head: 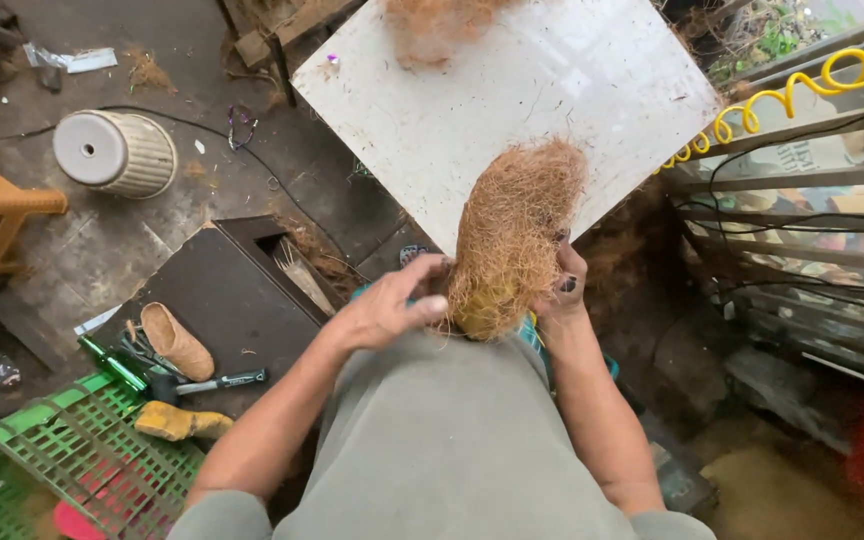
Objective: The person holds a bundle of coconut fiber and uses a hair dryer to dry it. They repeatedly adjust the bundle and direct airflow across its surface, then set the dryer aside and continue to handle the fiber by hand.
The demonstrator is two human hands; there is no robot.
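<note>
A long bundle of brown coconut fibre (514, 232) stands upright in front of my lap, over the edge of a white board (512, 90). My left hand (387, 308) presses its fingers against the lower left side of the bundle. On the right side, my right hand (564, 288) grips the same bundle, dark nails showing. The bundle's base looks yellowish and rests between both hands. My grey-clothed lap (442, 440) fills the foreground.
More loose fibre (432, 25) lies at the board's far edge. To the left sit a dark wooden box (222, 300) with a small fibre shoe shape (176, 340), pliers (217, 382), a green basket (62, 460) and an overturned white pot (115, 152). A yellow coiled hose (782, 95) hangs right.
</note>
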